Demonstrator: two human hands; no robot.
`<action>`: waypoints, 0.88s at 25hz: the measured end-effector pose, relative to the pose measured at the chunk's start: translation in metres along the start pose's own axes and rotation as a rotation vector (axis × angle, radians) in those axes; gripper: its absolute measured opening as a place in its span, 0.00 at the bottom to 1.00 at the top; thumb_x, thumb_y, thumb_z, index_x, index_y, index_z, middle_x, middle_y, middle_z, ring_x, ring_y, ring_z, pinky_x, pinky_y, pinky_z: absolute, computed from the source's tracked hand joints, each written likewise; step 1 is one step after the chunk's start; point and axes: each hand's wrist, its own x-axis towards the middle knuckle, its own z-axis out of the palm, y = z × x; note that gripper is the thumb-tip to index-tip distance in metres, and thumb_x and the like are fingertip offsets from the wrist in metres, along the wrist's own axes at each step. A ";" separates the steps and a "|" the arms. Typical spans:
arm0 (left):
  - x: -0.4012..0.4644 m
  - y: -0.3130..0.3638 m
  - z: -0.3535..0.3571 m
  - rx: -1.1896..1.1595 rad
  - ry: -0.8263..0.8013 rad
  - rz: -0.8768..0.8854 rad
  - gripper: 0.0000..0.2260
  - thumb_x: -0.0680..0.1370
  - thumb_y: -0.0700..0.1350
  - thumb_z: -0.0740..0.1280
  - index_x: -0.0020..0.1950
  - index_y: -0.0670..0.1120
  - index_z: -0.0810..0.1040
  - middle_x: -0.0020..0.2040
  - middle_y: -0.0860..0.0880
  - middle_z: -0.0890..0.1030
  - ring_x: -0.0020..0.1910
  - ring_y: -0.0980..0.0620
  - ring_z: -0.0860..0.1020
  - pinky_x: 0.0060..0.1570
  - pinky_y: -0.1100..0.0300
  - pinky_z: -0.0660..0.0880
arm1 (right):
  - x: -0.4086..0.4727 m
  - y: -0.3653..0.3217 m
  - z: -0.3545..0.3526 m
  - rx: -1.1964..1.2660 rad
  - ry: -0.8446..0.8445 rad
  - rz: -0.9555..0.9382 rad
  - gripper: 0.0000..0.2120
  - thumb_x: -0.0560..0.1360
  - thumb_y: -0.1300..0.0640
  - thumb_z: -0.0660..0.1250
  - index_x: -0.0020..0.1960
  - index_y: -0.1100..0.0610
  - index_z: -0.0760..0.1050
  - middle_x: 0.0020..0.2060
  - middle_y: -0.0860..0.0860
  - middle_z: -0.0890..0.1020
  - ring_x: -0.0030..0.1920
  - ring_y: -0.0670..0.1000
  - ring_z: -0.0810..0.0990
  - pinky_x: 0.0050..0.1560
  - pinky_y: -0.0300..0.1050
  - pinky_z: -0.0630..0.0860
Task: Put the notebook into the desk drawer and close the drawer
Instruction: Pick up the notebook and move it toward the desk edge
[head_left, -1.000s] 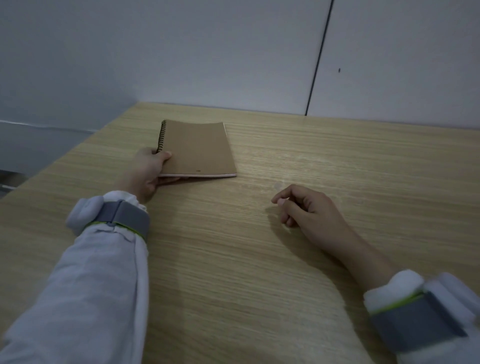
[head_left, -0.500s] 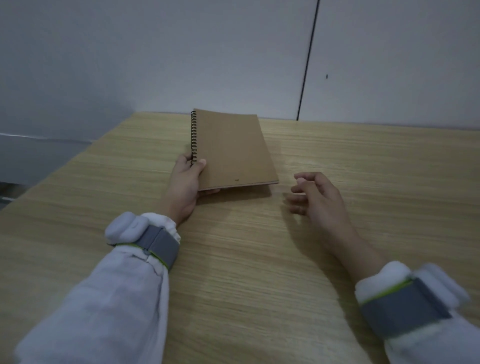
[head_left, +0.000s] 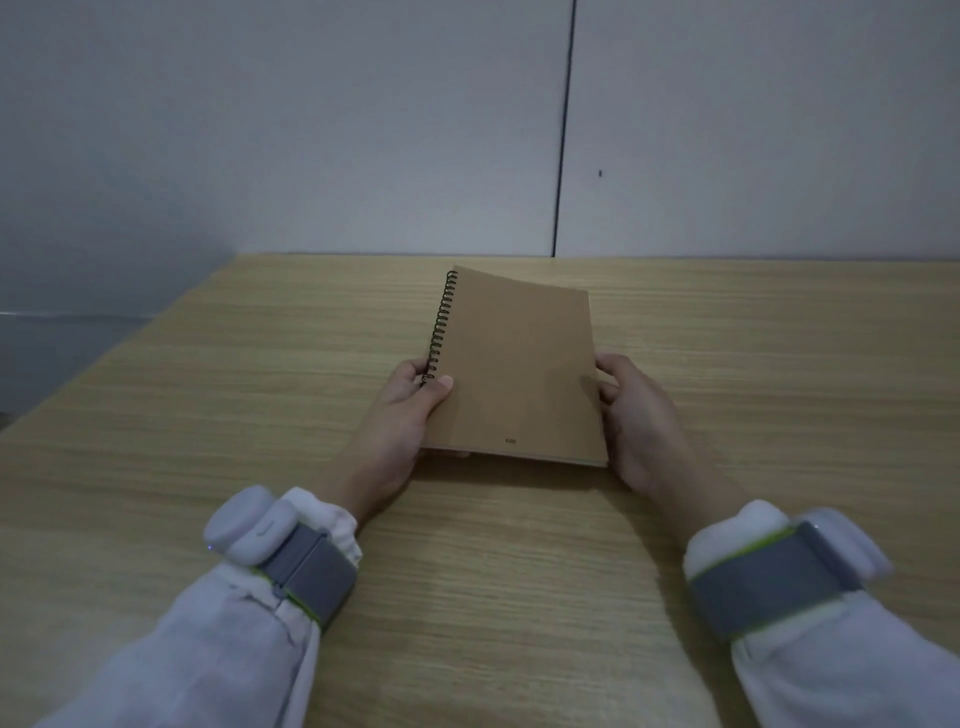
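Observation:
A brown spiral-bound notebook (head_left: 519, 364) with a black wire spine on its left edge is held tilted above the wooden desk (head_left: 260, 415), its far end raised. My left hand (head_left: 400, 431) grips the near left corner, thumb on the cover beside the spiral. On the notebook's right edge my right hand (head_left: 639, 421) holds it with fingers curled underneath. No drawer is in view.
The desk top runs back to a grey wall (head_left: 311, 130) with a dark vertical seam (head_left: 563, 130). The desk's left edge slants from the far corner toward the near left. Both wrists wear grey bands over white sleeves.
My left hand has lifted the notebook off the desk and brought it toward the centre and nearer to me. My right hand has come up from the desk and taken its right edge.

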 end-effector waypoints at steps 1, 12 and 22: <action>-0.003 -0.001 0.002 0.004 -0.017 -0.009 0.09 0.78 0.38 0.57 0.57 0.43 0.67 0.41 0.46 0.76 0.24 0.57 0.78 0.17 0.61 0.74 | 0.000 0.000 -0.001 -0.016 0.001 0.002 0.17 0.74 0.50 0.61 0.59 0.57 0.74 0.49 0.57 0.82 0.45 0.55 0.81 0.41 0.48 0.81; -0.021 -0.005 0.016 0.036 -0.127 0.014 0.09 0.75 0.35 0.58 0.45 0.48 0.73 0.34 0.54 0.83 0.30 0.59 0.79 0.29 0.68 0.76 | -0.011 -0.011 -0.016 -0.217 0.115 -0.216 0.15 0.78 0.55 0.58 0.62 0.59 0.66 0.39 0.48 0.78 0.37 0.46 0.77 0.27 0.37 0.76; -0.032 -0.011 0.044 -0.041 -0.028 0.016 0.17 0.78 0.46 0.55 0.36 0.47 0.80 0.29 0.53 0.83 0.28 0.59 0.78 0.28 0.67 0.74 | -0.036 -0.028 -0.044 -0.185 0.117 -0.232 0.10 0.78 0.56 0.58 0.59 0.55 0.66 0.39 0.51 0.79 0.36 0.48 0.78 0.30 0.40 0.78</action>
